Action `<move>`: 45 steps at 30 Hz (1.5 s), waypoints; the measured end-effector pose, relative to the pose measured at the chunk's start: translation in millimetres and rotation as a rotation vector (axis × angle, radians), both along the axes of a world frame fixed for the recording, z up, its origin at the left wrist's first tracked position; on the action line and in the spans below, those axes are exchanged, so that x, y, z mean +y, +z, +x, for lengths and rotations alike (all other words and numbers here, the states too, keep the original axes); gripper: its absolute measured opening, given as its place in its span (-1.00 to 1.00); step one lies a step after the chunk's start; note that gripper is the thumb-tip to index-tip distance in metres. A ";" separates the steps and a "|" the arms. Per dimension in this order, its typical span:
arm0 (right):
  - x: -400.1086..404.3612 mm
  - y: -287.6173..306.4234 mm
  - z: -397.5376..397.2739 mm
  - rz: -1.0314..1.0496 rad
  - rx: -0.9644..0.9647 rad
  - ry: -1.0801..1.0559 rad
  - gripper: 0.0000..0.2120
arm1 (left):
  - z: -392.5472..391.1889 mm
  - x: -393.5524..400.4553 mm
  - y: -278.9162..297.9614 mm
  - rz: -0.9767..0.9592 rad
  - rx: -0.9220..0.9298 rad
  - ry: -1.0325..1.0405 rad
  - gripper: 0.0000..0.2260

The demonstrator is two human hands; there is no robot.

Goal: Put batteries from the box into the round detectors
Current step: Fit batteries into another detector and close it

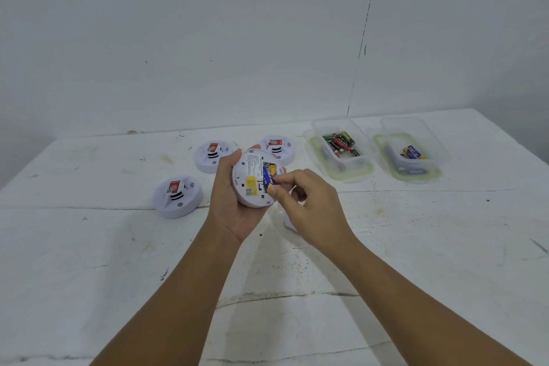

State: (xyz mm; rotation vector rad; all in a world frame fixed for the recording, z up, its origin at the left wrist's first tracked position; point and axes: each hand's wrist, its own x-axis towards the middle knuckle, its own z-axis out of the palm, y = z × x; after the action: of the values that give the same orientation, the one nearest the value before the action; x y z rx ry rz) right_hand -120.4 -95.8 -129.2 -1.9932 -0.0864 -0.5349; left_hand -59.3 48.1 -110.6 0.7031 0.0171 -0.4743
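Head view: the left hand (234,202) grips a round white detector (254,178) above the table (386,276), thumb over its top edge and fingers curled behind, its back turned up toward the camera. A yellow sticker and printed text show on that back, beside an open battery bay. The right hand (309,202) pinches a blue-and-yellow battery (269,175) between thumb and forefinger, the battery lying lengthwise in the bay; the other fingers are loosely curled. Three more detectors lie on the table: one (177,196) to the left of the hands, one (212,156) behind it, and one (277,147) partly hidden behind the held unit. To the right, well apart from the hands, stand two clear plastic boxes. The nearer box (341,150) holds a heap of red, green and black batteries; the farther box (411,150) holds a few blue-and-yellow ones. A small white piece lies on the table just under the right hand, mostly hidden.
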 end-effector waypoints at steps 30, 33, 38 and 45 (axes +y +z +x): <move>1.7 -13.0 6.8 -0.085 -0.155 -0.032 -0.81 | 2.8 -0.4 -1.1 0.026 -0.011 -0.010 -0.66; 0.8 -13.6 4.8 -0.090 -0.165 -0.057 -0.79 | 3.1 0.1 -0.3 0.028 -0.019 -0.003 -0.67; -0.1 -9.4 2.8 -0.075 -0.146 -0.058 -0.78 | 2.9 -0.2 0.7 0.013 -0.009 -0.005 -0.68; 0.4 -11.9 4.3 -0.057 -0.180 -0.019 -0.78 | 1.9 -0.7 -2.3 0.015 -0.017 -0.009 -0.69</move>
State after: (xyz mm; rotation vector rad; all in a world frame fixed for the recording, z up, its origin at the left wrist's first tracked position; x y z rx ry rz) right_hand -116.2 -95.4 -141.0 -1.9995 -0.1959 -0.7312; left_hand -57.4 47.4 -112.9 0.7223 0.0016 -0.4770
